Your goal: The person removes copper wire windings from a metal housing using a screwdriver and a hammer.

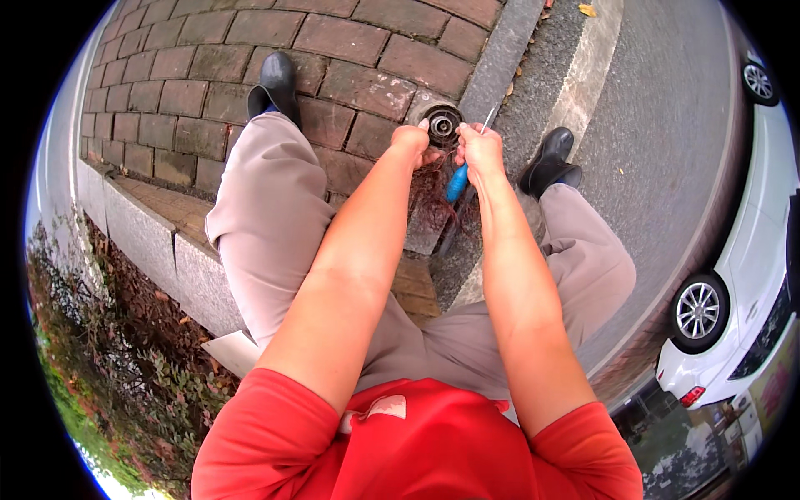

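Observation:
Between my hands lies a round dark part (443,124) with concentric rings and a hollow middle, at the seam of brick paving and grey curb. My left hand (411,144) is closed at its left edge, the thumb by the rim; what the curled fingers hold is hard to see. At the right edge, my right hand (481,152) is closed around a screwdriver (456,183). Its blue handle points toward me and its thin metal shaft sticks out beyond the fist. The thumb and forefinger are pinched near the rim. Tangled reddish-brown strands (429,196) hang below both hands.
My dark boots stand either side, the left boot (277,86) on bricks, the right boot (550,161) on asphalt. A stone curb (504,58) runs between them. Shrubs (133,383) grow behind a low stone edging at left. A white car (742,275) stands at far right.

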`<state>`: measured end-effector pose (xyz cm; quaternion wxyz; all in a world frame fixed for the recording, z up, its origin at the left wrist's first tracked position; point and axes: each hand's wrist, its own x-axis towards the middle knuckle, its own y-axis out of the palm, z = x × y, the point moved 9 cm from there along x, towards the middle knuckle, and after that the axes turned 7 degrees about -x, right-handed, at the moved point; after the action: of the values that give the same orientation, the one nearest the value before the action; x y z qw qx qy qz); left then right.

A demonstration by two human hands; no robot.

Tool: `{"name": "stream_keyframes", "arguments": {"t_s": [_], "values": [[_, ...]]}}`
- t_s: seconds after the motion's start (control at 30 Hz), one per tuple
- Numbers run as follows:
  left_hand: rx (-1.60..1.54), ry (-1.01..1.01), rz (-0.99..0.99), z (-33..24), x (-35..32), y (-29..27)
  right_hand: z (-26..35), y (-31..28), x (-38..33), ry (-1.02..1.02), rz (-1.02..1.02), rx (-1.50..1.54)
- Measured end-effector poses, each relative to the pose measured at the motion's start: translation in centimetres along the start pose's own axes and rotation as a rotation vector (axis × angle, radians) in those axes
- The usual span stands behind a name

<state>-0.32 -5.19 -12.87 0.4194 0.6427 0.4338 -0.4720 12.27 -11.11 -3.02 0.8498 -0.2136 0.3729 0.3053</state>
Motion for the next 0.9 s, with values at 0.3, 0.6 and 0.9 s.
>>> {"name": "stream_keyframes", "arguments": {"t_s": [0.3,0.6,0.9], "values": [[-0.044,-0.019,-0.009,-0.2,-0.3,-0.3,-0.2,0.5,-0.9,0.156,0.032,0.04],[-0.071,-0.022,0.004,-0.3,-1.1,0.2,-1.2,-2.1,-1.0,0.29,-0.098,-0.356],[-0.063,0.026,-0.173,-1.0,-2.3,-0.7,1.7,-0.5,-0.4,-0.233,-0.269,-0.634]]}}
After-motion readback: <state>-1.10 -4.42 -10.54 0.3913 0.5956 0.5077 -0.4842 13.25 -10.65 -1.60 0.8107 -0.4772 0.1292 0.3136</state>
